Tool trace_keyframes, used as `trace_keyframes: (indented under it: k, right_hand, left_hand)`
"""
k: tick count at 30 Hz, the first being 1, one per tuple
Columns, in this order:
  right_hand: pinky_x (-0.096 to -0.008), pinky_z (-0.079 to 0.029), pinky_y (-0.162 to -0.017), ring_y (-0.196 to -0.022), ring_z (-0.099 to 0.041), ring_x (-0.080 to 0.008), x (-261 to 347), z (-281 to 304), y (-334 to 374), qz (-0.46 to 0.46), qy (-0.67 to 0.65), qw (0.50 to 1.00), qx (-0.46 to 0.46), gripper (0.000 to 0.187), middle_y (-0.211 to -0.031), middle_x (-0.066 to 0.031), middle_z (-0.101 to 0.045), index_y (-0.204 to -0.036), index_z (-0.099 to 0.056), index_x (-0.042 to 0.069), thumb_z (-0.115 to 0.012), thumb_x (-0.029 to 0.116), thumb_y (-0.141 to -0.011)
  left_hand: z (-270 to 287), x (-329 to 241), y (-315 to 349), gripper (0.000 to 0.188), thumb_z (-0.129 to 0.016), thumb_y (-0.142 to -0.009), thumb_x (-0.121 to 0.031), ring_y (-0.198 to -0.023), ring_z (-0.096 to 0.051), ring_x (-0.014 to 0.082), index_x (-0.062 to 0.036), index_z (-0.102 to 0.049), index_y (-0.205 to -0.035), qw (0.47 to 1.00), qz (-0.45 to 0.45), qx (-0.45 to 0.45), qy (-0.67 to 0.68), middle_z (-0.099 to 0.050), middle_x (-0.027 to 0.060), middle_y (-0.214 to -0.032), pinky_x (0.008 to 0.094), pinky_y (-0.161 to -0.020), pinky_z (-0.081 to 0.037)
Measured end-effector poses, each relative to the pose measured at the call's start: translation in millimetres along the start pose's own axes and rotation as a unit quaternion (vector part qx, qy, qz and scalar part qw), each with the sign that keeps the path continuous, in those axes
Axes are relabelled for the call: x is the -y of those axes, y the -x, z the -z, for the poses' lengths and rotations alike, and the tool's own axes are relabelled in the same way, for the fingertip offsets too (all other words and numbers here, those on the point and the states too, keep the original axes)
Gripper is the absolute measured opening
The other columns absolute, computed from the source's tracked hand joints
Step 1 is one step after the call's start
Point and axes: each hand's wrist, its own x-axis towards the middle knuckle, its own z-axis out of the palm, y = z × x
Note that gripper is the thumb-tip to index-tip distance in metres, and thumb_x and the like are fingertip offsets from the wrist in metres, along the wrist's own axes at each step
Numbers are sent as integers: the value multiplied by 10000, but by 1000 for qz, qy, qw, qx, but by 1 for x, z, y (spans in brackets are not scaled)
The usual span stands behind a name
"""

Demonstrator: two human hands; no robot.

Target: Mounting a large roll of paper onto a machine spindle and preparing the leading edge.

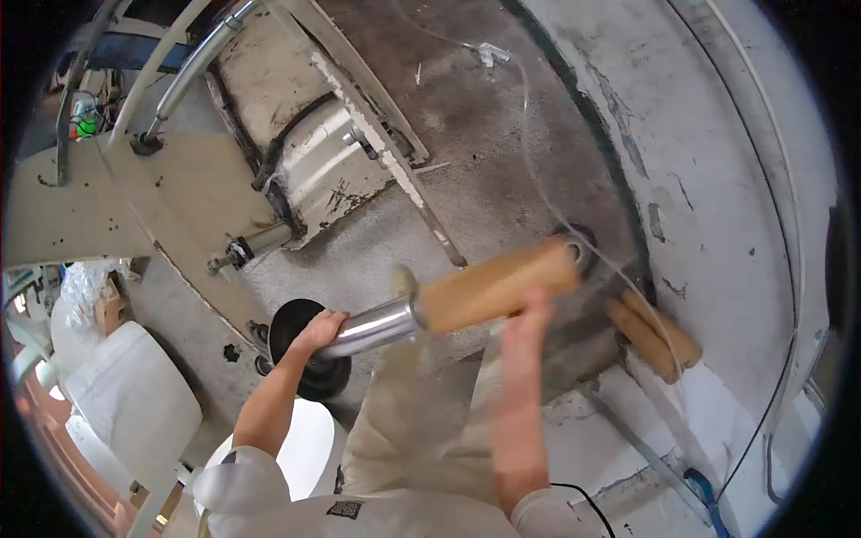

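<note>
A shiny metal shaft (pixel 377 325) lies across in front of my legs, with a black disc (pixel 298 316) around its left end. My left hand (pixel 320 332) is closed around the shaft beside the disc. At the shaft's right end is a brown cardboard tube (pixel 498 285), blurred by motion; whether it sits over the shaft or only meets its end, I cannot tell. Against the tube's near side is my right hand (pixel 527 316), its fingers too smeared to read. Past the tube's far right end, a dark round part (pixel 583 244) shows partly.
Two more brown tubes (pixel 664 339) lie at the right by the worn white wall (pixel 646 108). A thin clear hose (pixel 531 166) hangs down across the right. Beige machine panels (pixel 134 197) and a gas strut (pixel 193 76) stand at the left. Below them are large white rolls (pixel 134 394).
</note>
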Motion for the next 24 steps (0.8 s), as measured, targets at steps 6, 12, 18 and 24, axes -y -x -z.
trace_keyframes:
  k: [6, 12, 18, 24]
  right_hand:
    - [-404, -463, -943, -1151, -525, -256, 204, 14, -124, 217, 97, 968, -77, 665, -1306, -107, -482, -1359, -394, 58, -653, 374, -835]
    - [-399, -405, -1015, -1202, -476, -250, 291, 52, -133, 346, 239, 904, -72, 778, -1332, -118, -463, -1410, -326, 25, -732, 287, -800]
    - [-383, -450, -967, -1147, -520, -260, 218, 79, -46, 222, 531, 817, -30, 924, -1308, -138, -481, -1430, -279, 33, -806, 156, -680]
    - [-386, -429, -988, -1208, -501, -295, 117, 183, -27, 172, 499, 848, -44, 1032, -1338, -181, -458, -1403, -252, 39, -846, 268, -591]
  left_hand:
    - [-19, 27, -31, 371, -420, -905, -307, -928, -609, 421, -82, -616, -1125, 999, -28, -29, -29, -647, 256, -945, 472, -834, -457]
    - [-7, 6, -40, 287, -456, -878, -233, -903, -613, 421, -73, -626, -1045, 997, -34, -70, 17, -639, 260, -919, 470, -798, -467]
    - [1, -18, -18, 412, -437, -937, -374, -918, -638, 375, -43, -657, -1046, 972, 95, -195, 90, -671, 207, -962, 424, -821, -476]
    - [-2, -144, 50, 294, -483, -991, -157, -1003, -615, 204, 51, -595, -1166, 918, -88, -370, 112, -655, 140, -1111, 305, -883, -457]
